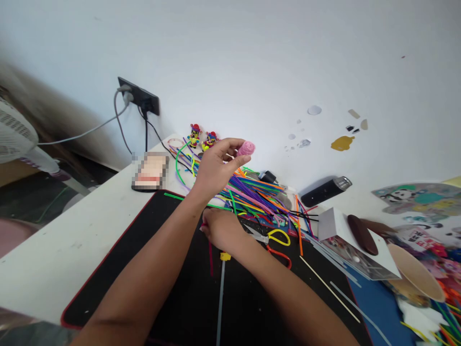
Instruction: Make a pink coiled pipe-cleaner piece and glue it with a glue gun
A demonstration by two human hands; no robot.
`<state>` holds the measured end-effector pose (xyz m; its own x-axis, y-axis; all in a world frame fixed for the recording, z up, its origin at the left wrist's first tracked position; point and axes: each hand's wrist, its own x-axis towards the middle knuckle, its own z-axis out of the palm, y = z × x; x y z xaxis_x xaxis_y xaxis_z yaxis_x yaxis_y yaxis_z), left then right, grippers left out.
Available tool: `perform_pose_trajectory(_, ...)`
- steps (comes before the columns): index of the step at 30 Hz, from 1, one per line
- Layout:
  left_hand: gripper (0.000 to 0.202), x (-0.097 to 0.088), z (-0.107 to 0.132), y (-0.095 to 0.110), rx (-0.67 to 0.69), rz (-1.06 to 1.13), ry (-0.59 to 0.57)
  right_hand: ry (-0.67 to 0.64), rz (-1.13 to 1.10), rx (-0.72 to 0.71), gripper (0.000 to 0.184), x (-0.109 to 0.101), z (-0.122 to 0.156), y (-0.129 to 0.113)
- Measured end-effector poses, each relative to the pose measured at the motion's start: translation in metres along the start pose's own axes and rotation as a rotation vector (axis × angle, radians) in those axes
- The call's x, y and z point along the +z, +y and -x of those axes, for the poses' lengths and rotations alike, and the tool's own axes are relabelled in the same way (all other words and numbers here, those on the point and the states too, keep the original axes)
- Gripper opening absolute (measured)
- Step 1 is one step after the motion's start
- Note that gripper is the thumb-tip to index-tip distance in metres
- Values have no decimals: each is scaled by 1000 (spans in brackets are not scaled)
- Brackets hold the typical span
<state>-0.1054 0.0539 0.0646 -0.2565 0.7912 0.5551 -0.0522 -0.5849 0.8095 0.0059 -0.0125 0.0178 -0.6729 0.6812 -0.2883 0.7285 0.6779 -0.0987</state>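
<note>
My left hand [221, 161] is raised above the heap of pipe cleaners, its fingers closed around a small, tightly wound pink coil [247, 148] that looks like pipe cleaner. Lower down, over the black mat [180, 307], my right hand [221, 228] is closed with its back to me. A dark pink pipe cleaner [211, 259] shows at its fingertips and below the hand. Just beneath the wrist lies a grey stick [221, 298] with a yellow piece [225, 256] at its end. Scissors [268, 238] with yellow and orange handles rest right of the hand.
Many coloured pipe cleaners [248, 192] lie along the wall. Two small figures [194, 135] stand behind them. A phone [150, 170] is at the left, a black flask [326, 191] and white box [355, 245] at the right. A thin pale stick [329, 288] lies on the mat.
</note>
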Motion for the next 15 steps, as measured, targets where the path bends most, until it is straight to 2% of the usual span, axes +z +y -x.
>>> perform_pose_trajectory(4,24,1,1,0,-2,-17,-15,36,-105,-45,15,3,4,-2)
perform_pose_trajectory(7,24,2,2,-1,-1,-34,-25,53,-314,-100,12,3,10,-3)
perform_pose_trajectory(10,25,3,3,0,6,-46,-26,68,-636,-110,12,3,18,-2)
perform_pose_trajectory(13,26,3,4,3,0,-61,-50,115,-1057,-89,10,4,26,2)
perform_pose_trajectory(15,26,3,4,5,-9,-67,-78,134,-1344,-87,22,4,33,8)
